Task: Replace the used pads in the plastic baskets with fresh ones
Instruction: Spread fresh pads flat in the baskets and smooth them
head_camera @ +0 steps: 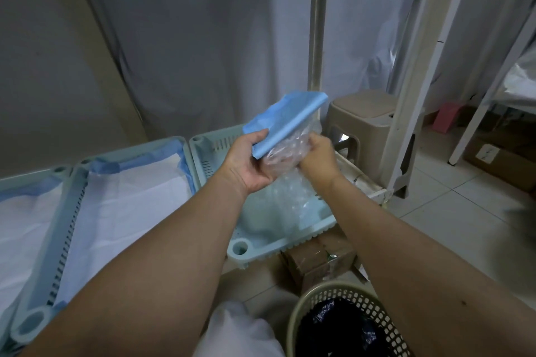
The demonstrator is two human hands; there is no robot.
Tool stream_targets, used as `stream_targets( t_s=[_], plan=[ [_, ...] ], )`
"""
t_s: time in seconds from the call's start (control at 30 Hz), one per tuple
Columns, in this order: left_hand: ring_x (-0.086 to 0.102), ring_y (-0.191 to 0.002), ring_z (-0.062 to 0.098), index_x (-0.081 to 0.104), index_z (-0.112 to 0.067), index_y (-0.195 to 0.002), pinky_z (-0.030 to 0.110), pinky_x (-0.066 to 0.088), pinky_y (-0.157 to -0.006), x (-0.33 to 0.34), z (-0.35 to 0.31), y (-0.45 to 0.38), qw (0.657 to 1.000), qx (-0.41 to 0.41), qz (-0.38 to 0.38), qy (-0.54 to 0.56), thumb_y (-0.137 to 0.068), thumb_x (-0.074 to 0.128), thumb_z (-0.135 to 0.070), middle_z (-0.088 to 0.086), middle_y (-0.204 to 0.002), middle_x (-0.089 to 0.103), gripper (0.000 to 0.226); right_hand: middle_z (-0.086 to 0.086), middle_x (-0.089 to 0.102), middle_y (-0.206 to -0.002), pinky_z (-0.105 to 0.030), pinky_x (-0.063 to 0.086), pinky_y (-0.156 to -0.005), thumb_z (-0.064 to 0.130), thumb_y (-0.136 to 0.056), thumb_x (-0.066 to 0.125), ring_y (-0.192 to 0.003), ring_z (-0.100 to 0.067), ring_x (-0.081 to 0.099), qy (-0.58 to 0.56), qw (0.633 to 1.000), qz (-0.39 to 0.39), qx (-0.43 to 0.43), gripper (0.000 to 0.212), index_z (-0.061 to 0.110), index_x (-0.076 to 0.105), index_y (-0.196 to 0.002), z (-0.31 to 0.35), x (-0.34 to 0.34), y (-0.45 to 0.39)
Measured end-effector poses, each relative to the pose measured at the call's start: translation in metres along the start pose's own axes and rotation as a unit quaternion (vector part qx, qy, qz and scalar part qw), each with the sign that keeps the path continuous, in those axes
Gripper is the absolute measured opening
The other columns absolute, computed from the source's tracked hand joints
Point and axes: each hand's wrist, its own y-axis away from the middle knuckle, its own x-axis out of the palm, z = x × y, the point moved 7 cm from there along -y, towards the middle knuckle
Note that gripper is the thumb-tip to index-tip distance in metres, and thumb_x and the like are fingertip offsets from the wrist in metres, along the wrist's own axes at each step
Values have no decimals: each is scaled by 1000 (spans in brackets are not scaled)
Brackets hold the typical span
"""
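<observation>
I count three pale blue baskets [214, 142], two of them lined with pads [121, 200], one folded blue pad [285, 119] in my two hands, one stool [362, 113] and one wastebasket [348, 324].

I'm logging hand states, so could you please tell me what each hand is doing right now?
Left hand: grips the folded blue pad.
Right hand: grips the clear plastic wrapper.

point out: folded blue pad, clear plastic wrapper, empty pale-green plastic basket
folded blue pad [285, 119], head view, on its flat upper face.
clear plastic wrapper [288, 151], head view, on the crinkled part between the hands.
empty pale-green plastic basket [207, 151], head view, on its slotted far-left wall.
</observation>
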Motion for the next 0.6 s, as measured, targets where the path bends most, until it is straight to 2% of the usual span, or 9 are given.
stream_targets(
  t_s=[0.13,0.2,0.3,0.4,0.43,0.5,0.53,0.57,0.6],
  plan=[
    [62,-93,27,58,-16,-108,45,46,-90,-7,-5,-15,995,65,-69,-2,-92,51,-33,6,-98,63,24,-7,58,-78,-34,43,-60,-9,-81,47,-73,-19,52,207,949,-234,-42,22,8,61,-75,38,-62,-12],
    [60,-104,27,56,-17,-107,47,40,-100,-20,-3,-24,990,78,-118,-11,-92,52,-33,5,-99,62,22,-9,58,-88,-26,42,-61,-10,-86,41,-80,-22,53,292,917,-267,-50,28,9,61,-83,50,-85,-17],
    [59,-109,27,55,-18,-110,46,40,-100,-30,8,-34,988,69,-140,-11,-92,53,-33,4,-99,62,23,-16,58,-102,-30,44,-68,1,-88,46,-83,-24,53,386,898,-210,-2,21,2,62,-101,26,-104,-34],
    [60,-109,27,55,-17,-111,44,43,-91,-35,21,-44,988,51,-143,-7,-92,53,-33,6,-103,63,25,-16,49,-96,-26,36,-59,36,-84,48,-76,-25,49,386,915,-103,55,32,5,54,-91,-22,-106,-44],
    [60,-109,27,55,-17,-111,43,44,-89,-36,24,-47,988,48,-145,-8,-92,53,-33,6,-105,63,25,-18,49,-99,-28,40,-64,46,-88,44,-81,-26,51,372,922,-63,82,43,5,54,-94,-40,-104,-46],
    [61,-109,28,56,-17,-109,42,45,-87,-37,29,-54,988,40,-146,-13,-92,53,-32,7,-108,63,23,-22,49,-128,-40,42,-94,60,-94,31,-115,-33,51,338,928,-12,157,69,1,55,-122,-78,-102,-46],
    [61,-110,28,56,-17,-106,41,45,-87,-37,31,-57,989,36,-146,-14,-92,53,-32,7,-109,63,21,-21,42,-142,-43,36,-104,59,-96,26,-127,-35,43,341,920,5,193,73,1,48,-134,-95,-103,-46],
    [61,-110,28,57,-17,-102,41,45,-87,-39,34,-61,988,31,-148,-16,-92,53,-32,7,-108,63,18,-20,41,-144,-42,37,-103,53,-99,27,-127,-35,44,368,904,25,218,67,2,46,-137,-112,-103,-46],
    [60,-110,28,57,-18,-99,41,45,-87,-39,37,-64,989,27,-147,-19,-93,53,-32,7,-107,63,16,-19,46,-139,-38,46,-90,47,-99,32,-114,-33,53,403,883,36,239,58,3,49,-135,-125,-106,-47]
  ],
)
